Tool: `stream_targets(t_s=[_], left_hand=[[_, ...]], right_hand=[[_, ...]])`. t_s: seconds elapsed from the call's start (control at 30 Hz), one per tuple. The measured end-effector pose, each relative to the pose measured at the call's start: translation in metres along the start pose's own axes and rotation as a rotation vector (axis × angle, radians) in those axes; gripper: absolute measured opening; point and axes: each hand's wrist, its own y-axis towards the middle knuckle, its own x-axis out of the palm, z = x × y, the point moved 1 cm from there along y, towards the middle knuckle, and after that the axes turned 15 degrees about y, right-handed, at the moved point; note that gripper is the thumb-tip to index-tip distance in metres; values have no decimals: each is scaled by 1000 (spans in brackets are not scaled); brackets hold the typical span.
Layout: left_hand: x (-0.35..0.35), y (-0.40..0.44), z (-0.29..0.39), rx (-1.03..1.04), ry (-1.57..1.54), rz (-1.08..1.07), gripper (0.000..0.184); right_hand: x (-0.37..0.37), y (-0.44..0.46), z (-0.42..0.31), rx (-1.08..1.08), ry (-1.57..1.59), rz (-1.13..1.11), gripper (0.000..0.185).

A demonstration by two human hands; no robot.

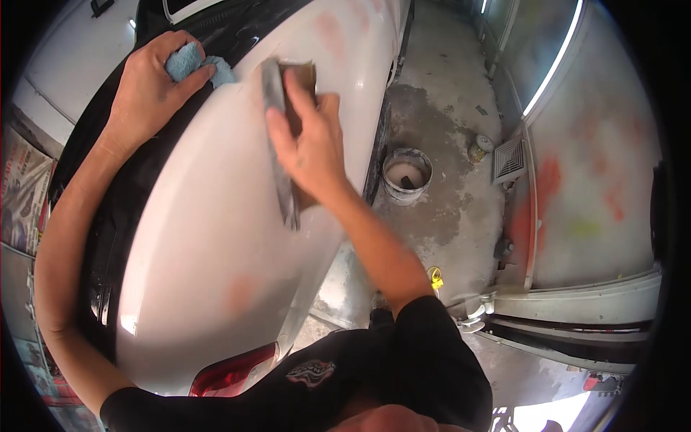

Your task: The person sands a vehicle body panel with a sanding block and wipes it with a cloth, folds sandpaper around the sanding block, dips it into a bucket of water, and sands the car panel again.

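My left hand (149, 90) is closed round a bunched light-blue cloth (186, 63) at the upper left, by the edge of the white car panel (194, 194). My right hand (311, 137) grips a long sanding block (278, 129) with grey sheet along its side, lying on the panel's upper surface. Fingers of the right hand spread over the block's top, and its lower end points toward my body. Faint reddish patches show on the panel. A red tail light (234, 371) sits at the panel's near end.
On the wet floor right of the car stands a bucket (407, 176) of cloudy liquid with a dark object inside. A can (481, 148) and a square vent grille (509, 161) are beyond it. A paint-marked wall (597, 165) runs along the right.
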Motion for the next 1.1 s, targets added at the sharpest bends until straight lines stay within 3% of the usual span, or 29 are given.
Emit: stream_targets(t_s=[0.13,0.27,0.33,0.47,0.6,0.73,0.87,0.93,1.07,1.1], left_hand=[[-2,0,2,-67,-23,-1,24],[0,-2,1,-105,-1,38,27],[-2,-1,-2,-147,-32,-67,28],[0,0,-6,-138,-38,-84,34],[-8,2,6,-141,4,-5,31],[1,0,-6,-78,-14,12,28],[1,-3,-6,-135,-42,-73,27],[-6,-1,1,-145,-10,-63,31],[0,1,-7,-106,-42,-86,23],[6,2,-15,-102,-97,-72,24]], right_hand=[[-8,72,33,377,-19,82,59],[1,15,-10,169,-46,15,61],[5,-25,-26,2,16,-21,62],[-9,53,16,293,-109,28,60],[-11,49,17,321,-58,9,62],[-1,-36,-25,-44,31,-55,67],[-13,48,14,260,-78,-7,61],[-13,58,14,294,-117,14,62],[-2,-33,-28,-26,-23,-95,69],[-2,-34,-27,7,-14,-109,68]])
